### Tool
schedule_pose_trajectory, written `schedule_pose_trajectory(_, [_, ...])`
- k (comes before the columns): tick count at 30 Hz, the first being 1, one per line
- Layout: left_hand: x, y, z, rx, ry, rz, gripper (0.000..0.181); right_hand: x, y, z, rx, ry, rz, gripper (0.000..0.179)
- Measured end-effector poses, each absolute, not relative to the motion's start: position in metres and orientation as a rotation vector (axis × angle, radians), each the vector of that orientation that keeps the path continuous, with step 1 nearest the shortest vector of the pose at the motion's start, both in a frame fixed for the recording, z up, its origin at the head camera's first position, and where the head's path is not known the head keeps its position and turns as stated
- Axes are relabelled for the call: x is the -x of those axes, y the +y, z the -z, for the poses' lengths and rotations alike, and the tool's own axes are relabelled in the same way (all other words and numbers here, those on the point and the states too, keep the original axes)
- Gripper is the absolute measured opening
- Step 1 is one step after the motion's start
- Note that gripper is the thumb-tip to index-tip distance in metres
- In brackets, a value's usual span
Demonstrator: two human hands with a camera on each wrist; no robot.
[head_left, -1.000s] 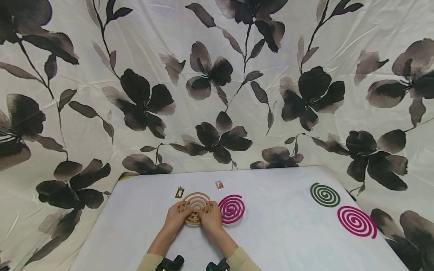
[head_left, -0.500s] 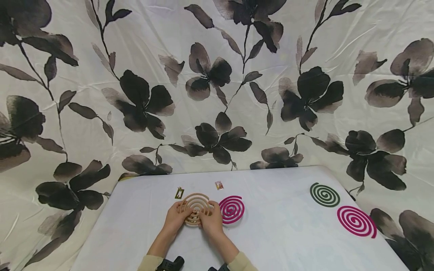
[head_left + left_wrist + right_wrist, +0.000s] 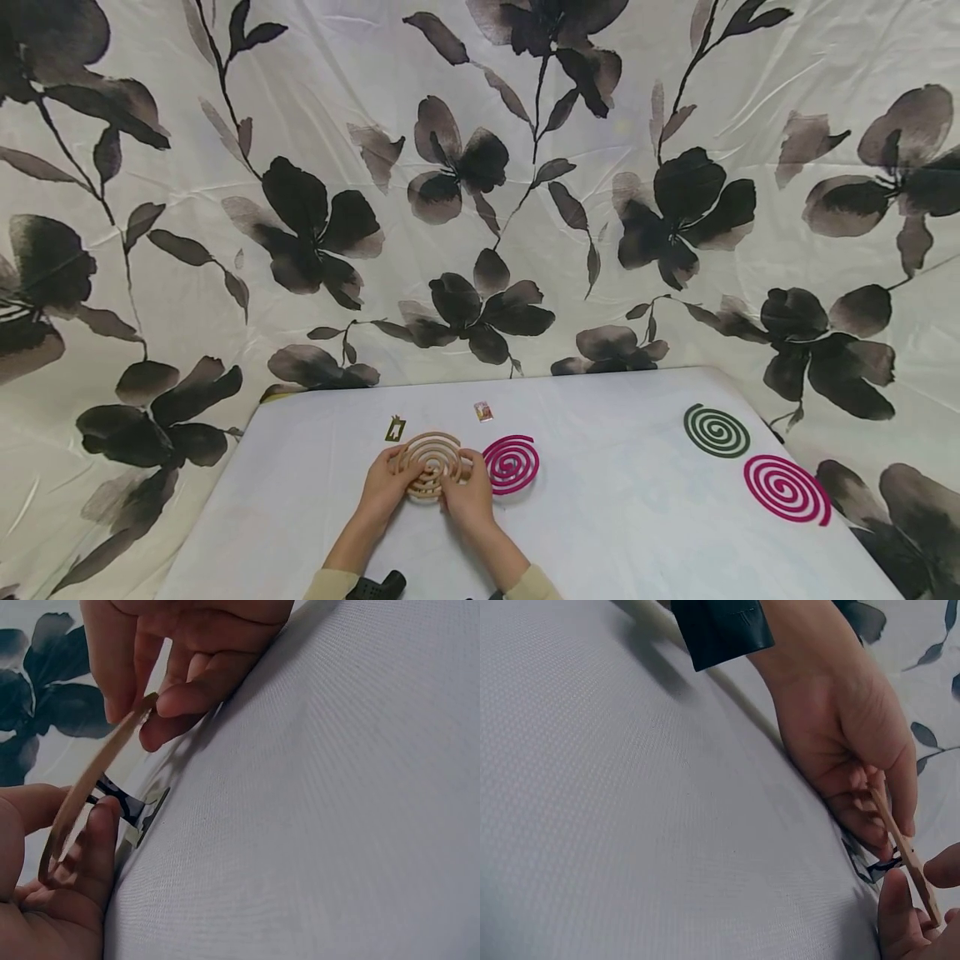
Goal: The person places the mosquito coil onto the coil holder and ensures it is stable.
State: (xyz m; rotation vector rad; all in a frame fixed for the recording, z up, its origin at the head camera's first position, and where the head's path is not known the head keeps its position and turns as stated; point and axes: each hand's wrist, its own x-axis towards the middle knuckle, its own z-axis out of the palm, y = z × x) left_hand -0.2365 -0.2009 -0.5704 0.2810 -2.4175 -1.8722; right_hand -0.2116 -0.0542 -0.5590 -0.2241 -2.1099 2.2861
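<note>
Head view: a tan spiral [image 3: 432, 467] is held over the white bench [image 3: 615, 500] between the two bare hands, its left side pinched by the left grip [image 3: 385, 482] and its right side by the right grip [image 3: 469, 492], both thumbs being laid on its upper face. A magenta spiral [image 3: 511, 465] is seen just beside the right grip; a small gold frame [image 3: 390, 434] and a small printed card [image 3: 483, 411] are placed beyond the hands. Near the bench's right edge, a green spiral [image 3: 717, 431] and a larger magenta spiral [image 3: 786, 489] are laid close together. Left wrist view: the tan spiral is shown nearly edge-on, grasped by the fingers of both hands; below it a small shiny piece [image 3: 139, 812] is visible, which cannot be identified. Right wrist view: the same thin edge is shown clasped from both ends, and a black wrist strap [image 3: 724, 631] is seen above.
</note>
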Motion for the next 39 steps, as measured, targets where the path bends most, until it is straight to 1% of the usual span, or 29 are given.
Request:
schedule_pose_trajectory(6, [0.236,-0.203,0.572,-0.286,-2.424,1.897,0.064,0.210,-0.052,0.559,0.221,-2.120,-2.285,0.040])
schedule_pose_trajectory(13, [0.230,-0.205,0.571,-0.283,-2.387,1.980,0.072,0.206,-0.050,0.557,0.182,-2.154,-2.218,0.037])
schedule_pose_trajectory(19, [0.222,-0.206,0.570,-0.280,-2.294,2.131,0.068,0.204,-0.048,0.556,0.145,-2.167,-2.166,0.031])
schedule_pose_trajectory(32, [0.212,-0.208,0.572,-0.300,-2.215,2.240,0.067,0.196,-0.042,0.554,0.097,-2.284,-2.029,0.031])
schedule_pose_trajectory(39, [0.205,-0.207,0.568,-0.314,-2.162,2.301,0.063,0.194,-0.039,0.557,0.075,-2.268,-2.064,0.029])
